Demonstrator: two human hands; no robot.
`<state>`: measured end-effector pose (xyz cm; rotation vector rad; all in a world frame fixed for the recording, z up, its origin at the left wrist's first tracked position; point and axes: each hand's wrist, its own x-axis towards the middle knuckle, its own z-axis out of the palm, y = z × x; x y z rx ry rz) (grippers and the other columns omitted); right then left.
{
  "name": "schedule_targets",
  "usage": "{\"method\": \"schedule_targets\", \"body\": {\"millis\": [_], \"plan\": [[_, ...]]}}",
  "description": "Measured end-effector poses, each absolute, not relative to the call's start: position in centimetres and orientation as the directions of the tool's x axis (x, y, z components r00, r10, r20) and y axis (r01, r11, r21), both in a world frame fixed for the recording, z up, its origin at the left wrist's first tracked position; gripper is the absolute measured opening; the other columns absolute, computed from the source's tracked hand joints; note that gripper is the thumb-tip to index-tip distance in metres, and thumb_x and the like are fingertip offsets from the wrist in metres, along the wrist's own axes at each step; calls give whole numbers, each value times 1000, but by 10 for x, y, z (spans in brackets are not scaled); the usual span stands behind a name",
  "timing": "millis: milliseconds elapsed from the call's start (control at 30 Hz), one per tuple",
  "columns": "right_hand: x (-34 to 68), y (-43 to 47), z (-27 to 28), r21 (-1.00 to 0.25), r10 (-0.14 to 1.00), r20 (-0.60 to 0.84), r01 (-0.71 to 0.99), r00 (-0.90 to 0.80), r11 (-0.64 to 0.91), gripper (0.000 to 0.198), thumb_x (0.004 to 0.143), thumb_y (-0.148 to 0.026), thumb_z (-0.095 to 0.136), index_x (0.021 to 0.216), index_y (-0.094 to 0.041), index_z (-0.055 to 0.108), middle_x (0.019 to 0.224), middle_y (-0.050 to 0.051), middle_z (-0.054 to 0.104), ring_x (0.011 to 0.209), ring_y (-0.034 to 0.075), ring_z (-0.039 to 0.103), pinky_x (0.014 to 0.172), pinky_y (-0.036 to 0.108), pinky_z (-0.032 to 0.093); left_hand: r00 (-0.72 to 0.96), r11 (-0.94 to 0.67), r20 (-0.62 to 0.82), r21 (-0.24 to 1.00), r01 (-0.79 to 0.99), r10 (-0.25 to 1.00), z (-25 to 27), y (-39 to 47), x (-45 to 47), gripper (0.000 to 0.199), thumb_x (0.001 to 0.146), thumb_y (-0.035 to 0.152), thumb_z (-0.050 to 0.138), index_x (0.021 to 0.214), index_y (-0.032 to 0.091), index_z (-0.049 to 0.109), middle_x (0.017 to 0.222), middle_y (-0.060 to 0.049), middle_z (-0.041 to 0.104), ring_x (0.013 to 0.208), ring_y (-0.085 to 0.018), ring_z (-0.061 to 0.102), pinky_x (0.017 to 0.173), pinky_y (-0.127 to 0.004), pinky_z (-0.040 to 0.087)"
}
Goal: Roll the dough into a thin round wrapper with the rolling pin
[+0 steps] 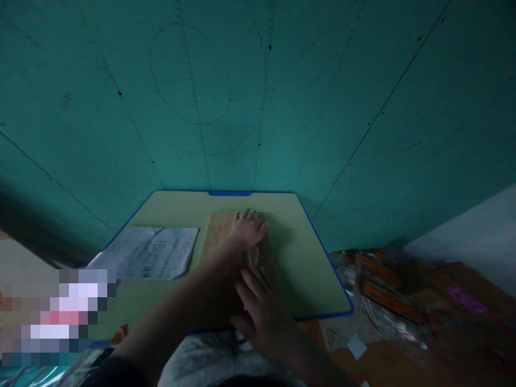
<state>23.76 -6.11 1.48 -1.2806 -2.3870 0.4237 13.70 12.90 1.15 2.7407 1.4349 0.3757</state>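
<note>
A light wooden board (215, 231) lies on a pale folding table (312, 279) with a blue edge. Across the board's far right part my left hand (248, 228) rests palm down, its fingers stretched out. Just below it on the wood is a small pale loop-shaped thing (253, 255); the dim light hides what it is. My right hand (260, 309) is close to this thing from the near side, fingers extended and thumb apart. Whether its fingertips touch the board or the pale thing, I cannot tell.
Printed paper sheets (161, 252) lie to the left of the board. A green wall panel (226, 107) with pencil marks rises behind the table. To the right, orange and clear packaging (387, 295) litters the floor, with a white scrap (357, 346) nearby.
</note>
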Motion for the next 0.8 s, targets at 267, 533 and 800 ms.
{"method": "schedule_targets", "body": {"millis": [267, 533, 800], "plan": [[200, -55, 16, -366, 748, 235, 656, -621, 660, 43, 96, -45, 57, 125, -14, 63, 141, 17, 55, 148, 34, 28, 122, 52, 26, 519, -539, 152, 155, 828, 841, 3, 134, 102, 39, 100, 30, 40, 132, 18, 59, 143, -13, 58, 145, -30, 38, 116, -49, 34], [181, -47, 23, -379, 680, 281, 572, -677, 727, 43, 98, -47, 53, 126, -15, 61, 134, 13, 62, 144, 31, 35, 124, 52, 21, 431, -448, 148, 115, 887, 890, -4, 126, 86, 55, 102, 31, 27, 147, 2, 38, 151, -28, 46, 143, -35, 42, 114, -53, 35], [252, -68, 36, -654, 862, 195, 593, -468, 470, 43, 98, -36, 53, 138, -22, 56, 147, 9, 56, 138, 22, 49, 112, 37, 43, 472, -502, 198, 146, 852, 859, 1, 104, 155, 57, 100, 29, 32, 151, 4, 36, 157, -24, 38, 150, -33, 30, 121, -50, 25]]}}
